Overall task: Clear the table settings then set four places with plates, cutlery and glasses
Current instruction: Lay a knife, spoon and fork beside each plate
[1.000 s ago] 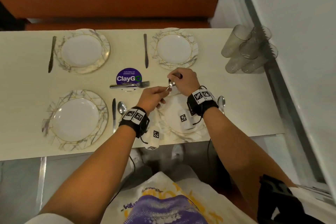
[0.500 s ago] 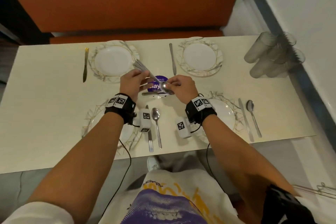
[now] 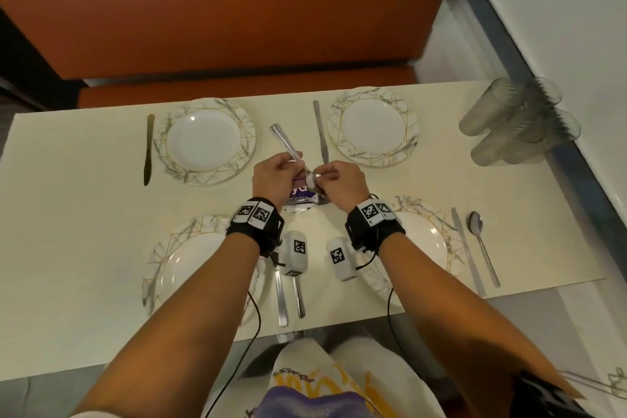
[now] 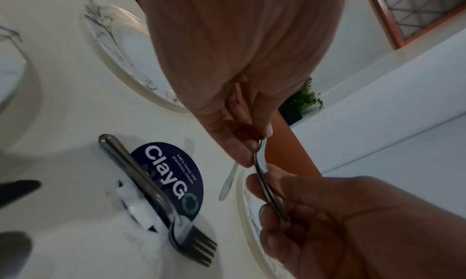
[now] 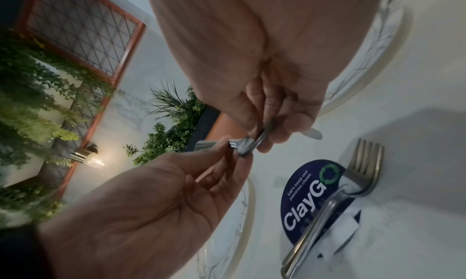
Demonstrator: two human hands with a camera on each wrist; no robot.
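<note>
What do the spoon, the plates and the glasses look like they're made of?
Spoon: polished metal, probably steel, judging by its mirror glints. Plates: glossy white ceramic or melamine with a marbled, gold-lined rim; which one is unclear. Glasses: clear glass or plastic, see-through; hard to tell.

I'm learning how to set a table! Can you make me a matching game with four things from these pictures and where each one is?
Things:
1. spoon
2. fork
3. glasses
4. dark knife

Places:
A. lying on the round blue ClayGo sign
B. stacked on their sides at the table's far right corner
C. held between the left hand and the right hand
D. flat on the table, left of the far left plate

Pairs: 1-C, 2-A, 3-B, 4-D
</note>
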